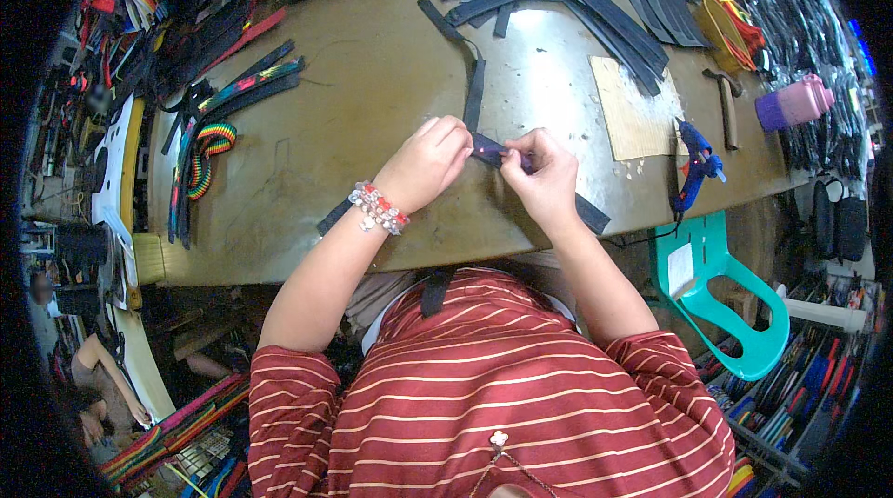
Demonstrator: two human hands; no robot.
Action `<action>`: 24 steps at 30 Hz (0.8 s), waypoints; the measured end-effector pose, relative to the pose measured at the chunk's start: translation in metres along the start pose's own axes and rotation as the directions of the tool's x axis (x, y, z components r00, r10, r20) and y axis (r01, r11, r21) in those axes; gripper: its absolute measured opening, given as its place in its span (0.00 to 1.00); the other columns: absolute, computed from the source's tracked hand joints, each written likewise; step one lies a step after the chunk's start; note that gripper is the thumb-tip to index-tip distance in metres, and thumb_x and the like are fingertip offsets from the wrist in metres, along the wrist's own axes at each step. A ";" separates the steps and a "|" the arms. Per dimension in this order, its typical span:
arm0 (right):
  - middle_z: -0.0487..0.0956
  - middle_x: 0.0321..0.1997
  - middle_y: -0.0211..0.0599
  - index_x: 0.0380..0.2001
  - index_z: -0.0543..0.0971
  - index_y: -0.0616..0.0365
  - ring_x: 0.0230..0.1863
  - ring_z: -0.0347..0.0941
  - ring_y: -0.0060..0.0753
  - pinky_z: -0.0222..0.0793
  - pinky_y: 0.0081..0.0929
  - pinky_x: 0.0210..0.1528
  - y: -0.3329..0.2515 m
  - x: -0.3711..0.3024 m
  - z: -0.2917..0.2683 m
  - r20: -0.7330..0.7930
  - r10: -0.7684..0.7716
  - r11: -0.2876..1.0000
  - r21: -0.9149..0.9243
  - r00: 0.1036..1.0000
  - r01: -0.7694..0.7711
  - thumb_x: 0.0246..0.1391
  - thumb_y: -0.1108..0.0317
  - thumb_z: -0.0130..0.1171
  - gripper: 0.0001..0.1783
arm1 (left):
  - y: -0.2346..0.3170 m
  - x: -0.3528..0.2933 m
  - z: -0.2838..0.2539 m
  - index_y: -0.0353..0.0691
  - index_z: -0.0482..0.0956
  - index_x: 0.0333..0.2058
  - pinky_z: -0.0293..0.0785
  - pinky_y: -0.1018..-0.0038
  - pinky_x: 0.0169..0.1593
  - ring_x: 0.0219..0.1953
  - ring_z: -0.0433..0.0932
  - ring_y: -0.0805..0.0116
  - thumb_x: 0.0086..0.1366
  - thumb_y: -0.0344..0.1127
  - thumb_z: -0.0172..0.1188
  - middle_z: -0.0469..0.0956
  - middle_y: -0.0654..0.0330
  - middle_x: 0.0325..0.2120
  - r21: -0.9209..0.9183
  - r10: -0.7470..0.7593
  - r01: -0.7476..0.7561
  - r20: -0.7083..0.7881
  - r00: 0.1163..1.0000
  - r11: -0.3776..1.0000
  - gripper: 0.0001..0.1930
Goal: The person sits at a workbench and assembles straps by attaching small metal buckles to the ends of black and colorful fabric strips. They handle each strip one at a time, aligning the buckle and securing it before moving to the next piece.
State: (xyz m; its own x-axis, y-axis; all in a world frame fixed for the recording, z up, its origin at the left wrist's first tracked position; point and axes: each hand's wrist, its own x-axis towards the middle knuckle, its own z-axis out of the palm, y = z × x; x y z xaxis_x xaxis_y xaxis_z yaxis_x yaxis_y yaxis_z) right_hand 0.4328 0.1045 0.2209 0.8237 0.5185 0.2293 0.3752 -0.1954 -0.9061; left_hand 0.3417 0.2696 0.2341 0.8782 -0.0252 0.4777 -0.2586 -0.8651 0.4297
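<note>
Over the near middle of the table [372,79], both my hands are closed on a black fabric strap [487,150]. My left hand [426,163], with a beaded bracelet [376,208] at its wrist, pinches the strap from the left. My right hand [543,174] grips it between thumb and fingers on the right, a short way off. Dark strap pieces also show beyond the outer side of each hand; how they join is hidden. From between my hands a narrower black strap [475,93] runs away across the tabletop.
Black straps [605,19] lie piled at the far right. A tan board [628,112], a blue glue gun [690,168], a hammer [728,112] and a purple-pink bottle [795,106] stand rightward. Patterned straps [237,89] lie left. A green chair [753,349] is below right; another person's arm [116,372] shows lower left.
</note>
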 end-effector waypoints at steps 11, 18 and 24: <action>0.75 0.26 0.37 0.28 0.76 0.62 0.25 0.73 0.28 0.70 0.23 0.29 -0.009 0.001 0.000 0.030 -0.039 0.998 0.047 0.999 0.038 0.46 0.75 0.59 0.04 | -0.008 -0.012 0.010 0.34 0.71 0.30 0.69 0.67 0.44 0.36 0.71 0.58 0.54 0.28 0.55 0.71 0.54 0.31 -0.015 -0.046 0.046 0.023 0.999 0.999 0.05; 0.77 0.36 0.39 0.43 0.74 0.66 0.38 0.75 0.31 0.73 0.27 0.41 0.013 0.021 -0.014 0.115 0.373 0.616 0.711 0.921 -0.339 0.57 0.70 0.54 0.12 | 0.112 -0.014 0.004 0.27 0.73 0.42 0.53 0.57 0.64 0.61 0.61 0.49 0.63 0.37 0.45 0.66 0.38 0.53 -0.280 0.123 0.025 0.500 0.857 0.960 0.18; 0.73 0.52 0.47 0.39 0.77 0.65 0.54 0.69 0.39 0.61 0.36 0.59 -0.015 0.034 -0.039 0.454 0.301 0.695 0.498 0.838 -0.519 0.53 0.71 0.58 0.11 | 0.023 -0.032 -0.001 0.42 0.73 0.37 0.63 0.62 0.54 0.50 0.66 0.52 0.50 0.43 0.66 0.68 0.54 0.47 0.179 -0.480 0.494 -0.115 0.870 0.851 0.17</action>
State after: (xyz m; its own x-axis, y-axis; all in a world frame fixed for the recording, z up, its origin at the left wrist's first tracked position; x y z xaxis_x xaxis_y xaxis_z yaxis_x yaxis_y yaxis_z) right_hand 0.4712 0.0927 0.2562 0.6105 0.7541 -0.2419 -0.3785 0.0095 -0.9255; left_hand 0.3074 0.2514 0.2293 0.8413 0.4514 0.2974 0.2856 -0.8384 0.4643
